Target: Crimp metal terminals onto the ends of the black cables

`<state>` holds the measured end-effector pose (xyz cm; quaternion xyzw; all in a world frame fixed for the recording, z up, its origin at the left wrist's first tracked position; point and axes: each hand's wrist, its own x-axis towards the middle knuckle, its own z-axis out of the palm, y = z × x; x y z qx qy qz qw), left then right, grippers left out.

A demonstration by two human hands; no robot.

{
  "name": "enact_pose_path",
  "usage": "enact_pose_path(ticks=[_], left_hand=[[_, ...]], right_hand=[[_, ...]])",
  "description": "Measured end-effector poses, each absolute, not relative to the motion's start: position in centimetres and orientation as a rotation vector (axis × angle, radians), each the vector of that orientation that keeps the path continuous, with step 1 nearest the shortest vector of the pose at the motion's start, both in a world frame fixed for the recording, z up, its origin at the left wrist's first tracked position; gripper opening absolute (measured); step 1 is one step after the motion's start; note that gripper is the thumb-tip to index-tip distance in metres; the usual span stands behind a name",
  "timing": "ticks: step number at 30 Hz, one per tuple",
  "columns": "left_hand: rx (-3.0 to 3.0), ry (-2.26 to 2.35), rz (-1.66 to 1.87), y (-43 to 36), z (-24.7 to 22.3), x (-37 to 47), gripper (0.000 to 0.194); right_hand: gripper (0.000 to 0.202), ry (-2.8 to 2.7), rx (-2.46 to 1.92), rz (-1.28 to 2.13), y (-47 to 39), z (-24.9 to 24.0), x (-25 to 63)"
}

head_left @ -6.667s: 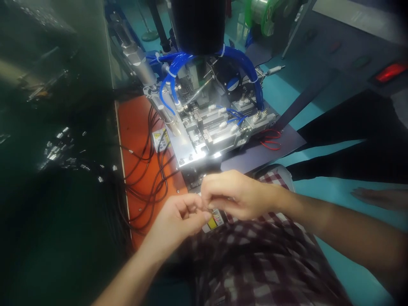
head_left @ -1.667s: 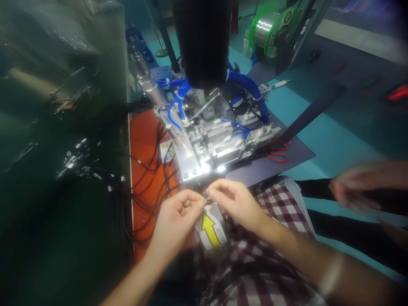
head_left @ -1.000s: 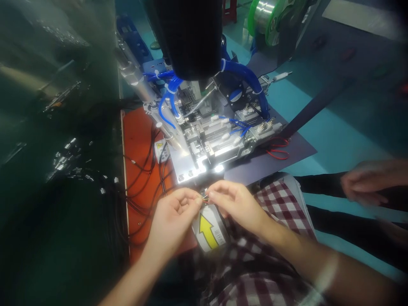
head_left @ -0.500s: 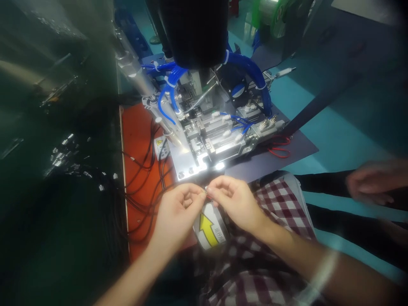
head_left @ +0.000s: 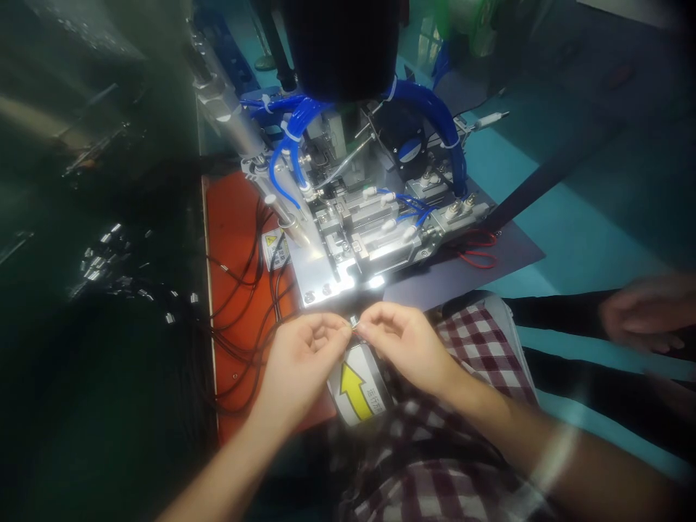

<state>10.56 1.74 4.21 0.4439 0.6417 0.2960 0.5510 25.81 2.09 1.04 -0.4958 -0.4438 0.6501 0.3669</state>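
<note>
My left hand [head_left: 304, 359] is closed in a pinch, thumb against fingertips. Opposite it, my right hand [head_left: 405, 348] pinches as well, its fingertips almost meeting those of the left. Between them shows a small silver metal connector [head_left: 354, 322] with thin wire-like ends; most of it is hidden by the fingers. Just beyond the hands stands a machine [head_left: 370, 232] with metal slides, small cylinders and blue air tubes [head_left: 307, 116]. Below the fingertips lies a white label [head_left: 375, 395] with a yellow arrow [head_left: 353, 391].
Black cables [head_left: 255, 341] cross the orange board [head_left: 233, 225] on the left, where several silver cable ends [head_left: 112, 250] lie in shadow. A dark cylindrical housing [head_left: 342, 43] hangs above the machine. Another person's hand [head_left: 644, 312] is at the right, near a red wire loop [head_left: 478, 254].
My right fingertips have drawn slightly right, so more of the silver connector shows between the hands. My left hand stays nearly in place. The view has shifted a little.
</note>
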Motion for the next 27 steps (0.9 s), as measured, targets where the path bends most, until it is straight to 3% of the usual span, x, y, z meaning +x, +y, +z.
enact_pose_path(ticks=[15, 22, 27], left_hand=[[1.052, 1.529, 0.668, 1.71, 4.14, 10.37, 0.02], [1.082, 1.539, 0.665, 1.77, 4.27, 10.57, 0.019], [1.064, 1.54, 0.646, 1.86, 4.28, 10.56, 0.02]], right_hand=[[0.016, -1.132, -1.273, 1.69, 2.16, 0.94, 25.96], [0.012, -1.217, -1.24, 1.464, 1.54, 0.4, 25.22], [0.014, -1.156, -1.28, 1.62, 1.84, 0.58, 25.3]])
